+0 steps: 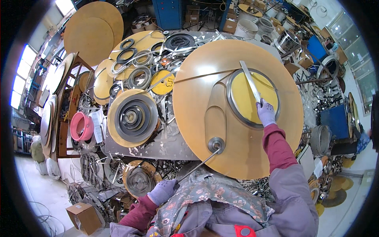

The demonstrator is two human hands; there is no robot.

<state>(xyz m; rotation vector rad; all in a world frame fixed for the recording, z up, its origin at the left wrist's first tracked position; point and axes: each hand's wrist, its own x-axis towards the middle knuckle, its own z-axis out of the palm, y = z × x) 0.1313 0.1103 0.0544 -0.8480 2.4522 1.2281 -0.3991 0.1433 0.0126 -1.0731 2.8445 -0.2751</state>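
The right hand (266, 112), gloved in lilac, is right of centre in the frame. Its fingers are closed around the lower end of a flat metal bar (250, 81). The bar extends up and left across a yellow disc (241, 96) and the upper edge of a grey metal ring (230, 102). The ring surrounds the yellow disc.

The left hand (163, 191), also gloved, is at lower centre-left. It is closed around the near end of a thin rod (200, 162). The rod rises to the right; its far end meets a round hub (213, 141) near the lower edge of a large tan disc (193, 114).

The tan disc occupies the centre and right of centre, with the ring on its upper right portion. A thin strip (205, 76) runs from the top of the ring toward the left, across the disc.

Left of the tan disc, a grey table (173, 147) carries a coil (148, 114) on a smaller tan disc. Further rings and loose strips lie above it. A pink bowl (90, 126) is at the left. A cardboard box (85, 219) is at lower left. A white bucket (246, 29) stands at upper right.
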